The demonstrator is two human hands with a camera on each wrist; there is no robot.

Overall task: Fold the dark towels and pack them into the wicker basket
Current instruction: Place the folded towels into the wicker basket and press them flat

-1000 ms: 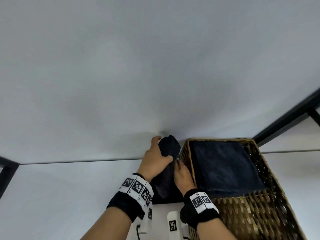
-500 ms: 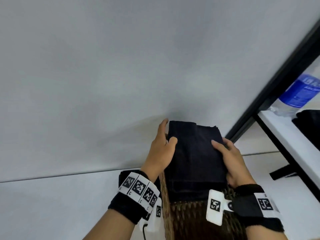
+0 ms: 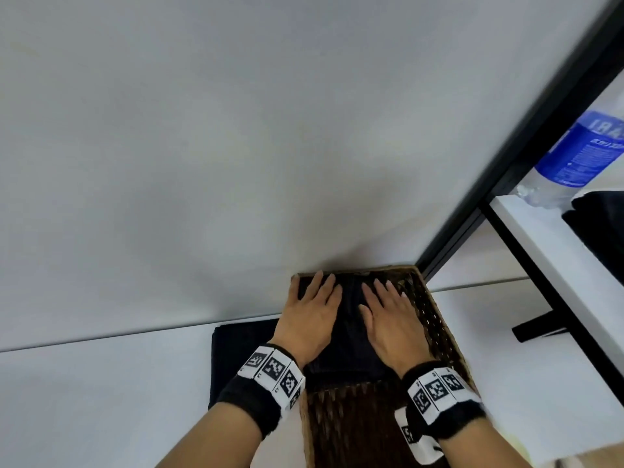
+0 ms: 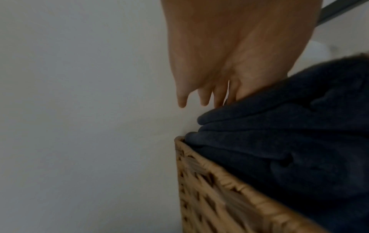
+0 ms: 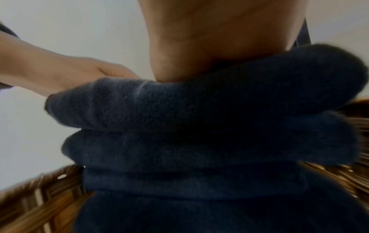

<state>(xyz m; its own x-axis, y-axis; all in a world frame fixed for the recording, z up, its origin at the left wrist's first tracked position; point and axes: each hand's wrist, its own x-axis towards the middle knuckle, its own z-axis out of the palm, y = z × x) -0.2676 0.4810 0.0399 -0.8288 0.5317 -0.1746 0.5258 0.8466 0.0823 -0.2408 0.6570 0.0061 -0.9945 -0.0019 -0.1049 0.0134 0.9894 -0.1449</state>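
A wicker basket [image 3: 435, 319] stands against the wall on the white table, filled with a stack of folded dark towels [image 3: 351, 332]. My left hand [image 3: 310, 312] lies flat on the left half of the top towel, fingers straight and reaching the far rim. My right hand [image 3: 388, 315] presses flat on the right half beside it. In the left wrist view the fingers [image 4: 201, 93] point down at the towel's far edge [image 4: 279, 126] above the basket corner [image 4: 199, 165]. The right wrist view shows the stacked towel folds [image 5: 199, 126] under my palm, inside the basket [image 5: 40, 197].
Another dark towel [image 3: 236, 352] lies flat on the table left of the basket. A black frame post [image 3: 526, 143] rises at the right. Beyond it a second white table [image 3: 553, 261] carries a blue-labelled bottle [image 3: 580, 153] and dark cloth [image 3: 597, 224].
The folded towel held over the basket has gone down into it. Both hands let go of its sides and now lie flat on top of it.
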